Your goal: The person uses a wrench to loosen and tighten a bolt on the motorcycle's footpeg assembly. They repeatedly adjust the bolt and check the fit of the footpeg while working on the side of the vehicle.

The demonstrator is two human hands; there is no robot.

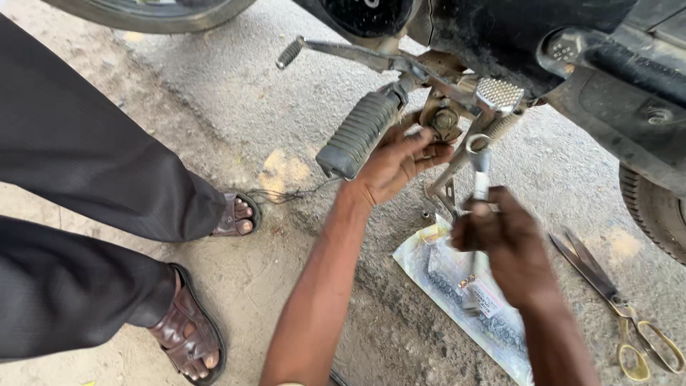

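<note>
My left hand (395, 163) reaches up under a motorcycle and its fingers press on a rusty nut and bracket (443, 120) beside the ribbed rubber footrest (357, 136). My right hand (500, 239) grips the shaft of a metal ring spanner (478, 161), whose ring end points up toward the metal brake pedal (499, 93). The spanner's ring sits just below the pedal, apart from the nut.
A clear plastic packet (443, 275) with a chain inside lies on the concrete under my right hand. Scissors (614, 304) with yellow handles lie at the right. Another person's trousered legs and sandalled feet (189, 336) stand at the left. A tyre (657, 207) is at the right edge.
</note>
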